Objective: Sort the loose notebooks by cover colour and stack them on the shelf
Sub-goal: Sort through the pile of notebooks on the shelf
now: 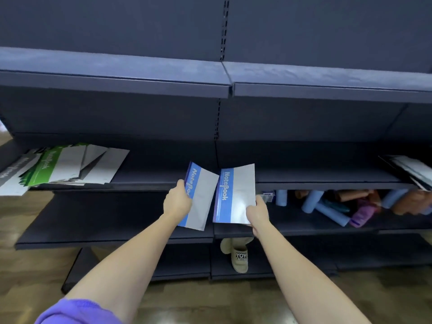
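Each of my hands holds a blue-and-white notebook in front of the dark shelf [149, 174]. My left hand [178, 199] grips one blue notebook [201, 197] by its left edge, tilted to the right. My right hand [257, 211] pinches the lower right corner of the other blue notebook [236, 195], whose cover reads "NoteBook". The two notebooks hang side by side, just apart, at the shelf's front edge. A loose pile of green and grey notebooks [63, 167] lies on the same shelf at the far left.
More notebooks [411, 171] lie at the shelf's far right edge. The lower shelf [100, 220] holds several rolled items [346, 206] in blue, pink and orange on the right. A beige slipper [239, 256] shows below on the wooden floor [28, 272].
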